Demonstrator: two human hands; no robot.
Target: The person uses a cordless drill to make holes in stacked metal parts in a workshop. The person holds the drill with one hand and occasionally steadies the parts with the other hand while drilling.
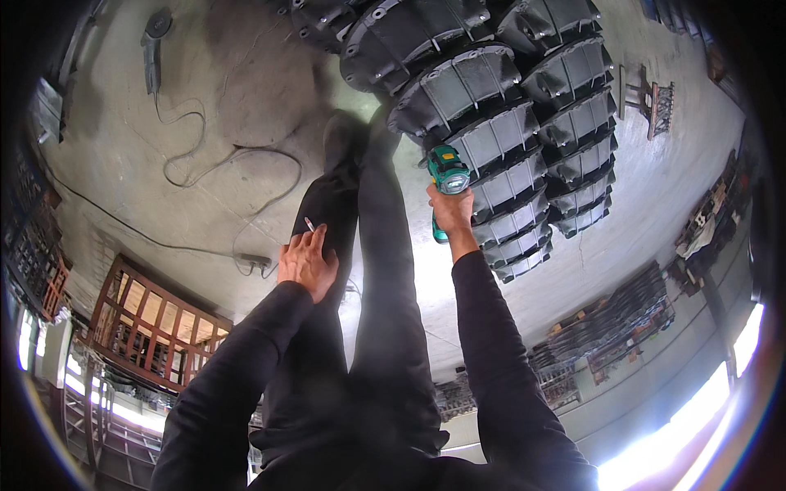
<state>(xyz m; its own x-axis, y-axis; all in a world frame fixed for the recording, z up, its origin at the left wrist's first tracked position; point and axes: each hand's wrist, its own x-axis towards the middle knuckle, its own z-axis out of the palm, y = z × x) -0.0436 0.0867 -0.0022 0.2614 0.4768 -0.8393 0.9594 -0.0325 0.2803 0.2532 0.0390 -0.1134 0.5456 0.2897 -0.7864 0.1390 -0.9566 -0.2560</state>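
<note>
A lit-looking white cigarette (309, 223) sticks up between the fingers of my left hand (306, 266), which is held over my left leg. My right hand (453, 213) is wrapped round the grip of a green and black cordless drill (448, 168). The drill's front end points away from me, at the edge of a black ribbed metal part (458, 86) in a stacked row. Whether its tip touches the part I cannot tell, as the drill body hides it.
Several similar black parts (573, 74) form a second row to the right. An angle grinder (154, 45) lies on the floor at far left, its cord (196, 123) looping towards a power strip (254, 262). A reddish-brown metal rack (155, 323) stands at left, a small metal frame (652, 102) at right.
</note>
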